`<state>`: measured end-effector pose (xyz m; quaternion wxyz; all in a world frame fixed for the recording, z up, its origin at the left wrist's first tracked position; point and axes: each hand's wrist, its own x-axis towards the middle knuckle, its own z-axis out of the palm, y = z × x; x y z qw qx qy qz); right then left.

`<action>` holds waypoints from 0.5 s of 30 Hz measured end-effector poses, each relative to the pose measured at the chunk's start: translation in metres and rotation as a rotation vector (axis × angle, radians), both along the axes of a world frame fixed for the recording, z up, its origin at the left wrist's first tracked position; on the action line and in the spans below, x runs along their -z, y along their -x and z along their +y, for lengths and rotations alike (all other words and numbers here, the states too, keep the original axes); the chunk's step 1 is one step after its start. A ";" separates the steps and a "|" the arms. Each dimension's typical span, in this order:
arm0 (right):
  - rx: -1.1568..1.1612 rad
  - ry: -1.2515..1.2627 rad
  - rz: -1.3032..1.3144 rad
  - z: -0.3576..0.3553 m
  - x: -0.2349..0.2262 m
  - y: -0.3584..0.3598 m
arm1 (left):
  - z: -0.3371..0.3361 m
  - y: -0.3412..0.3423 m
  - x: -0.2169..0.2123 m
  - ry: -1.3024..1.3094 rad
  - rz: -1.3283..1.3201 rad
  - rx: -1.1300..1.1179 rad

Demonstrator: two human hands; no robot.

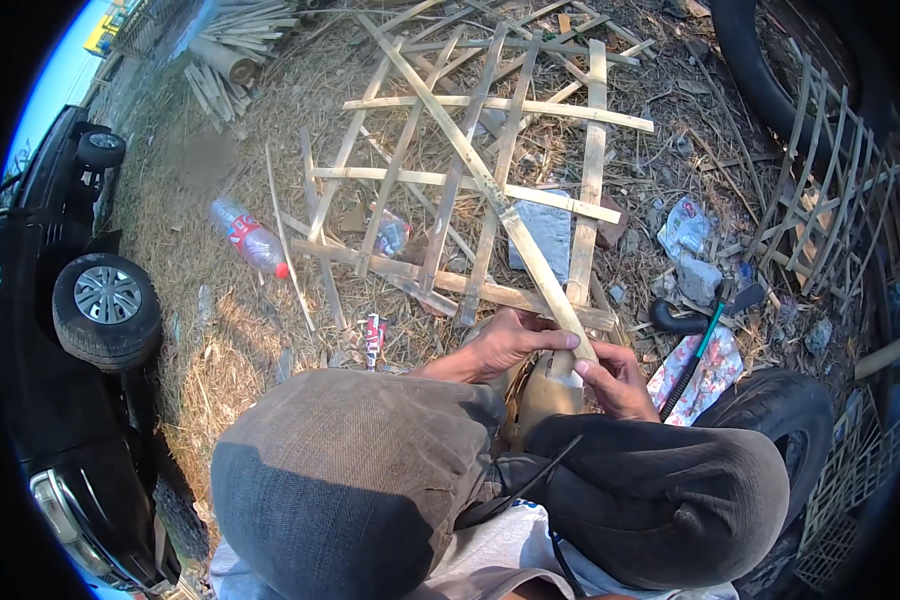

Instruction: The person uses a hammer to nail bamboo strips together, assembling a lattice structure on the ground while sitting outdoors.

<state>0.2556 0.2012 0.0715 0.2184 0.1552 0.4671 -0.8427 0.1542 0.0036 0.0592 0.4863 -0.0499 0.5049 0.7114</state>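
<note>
I crouch with both knees in grey trousers at the bottom of the head view. My left hand [505,345] and my right hand [618,382] both grip the near end of a long bamboo strip [470,160]. The strip runs up and to the left, diagonally across a bamboo lattice frame [590,150] that lies flat on the straw-strewn ground. My left thumb rests on the strip's upper face. My right fingers pinch its end, just above my right knee.
A plastic bottle [248,238] lies on the straw at left. A black car [80,310] stands at the far left. A second lattice [830,190] leans at right, near two tyres [790,410]. A green-handled tool [705,335] lies on patterned cloth. Bamboo pieces [235,50] are piled at top left.
</note>
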 end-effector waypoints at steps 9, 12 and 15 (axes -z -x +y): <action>-0.162 0.085 -0.050 0.014 -0.011 -0.005 | 0.007 -0.011 0.001 -0.047 0.203 -0.005; -0.230 -0.086 0.042 0.011 -0.016 -0.007 | -0.001 -0.022 0.004 -0.063 0.235 -0.060; -0.266 -0.084 -0.003 0.022 -0.030 0.001 | 0.003 -0.021 0.005 -0.065 0.276 -0.045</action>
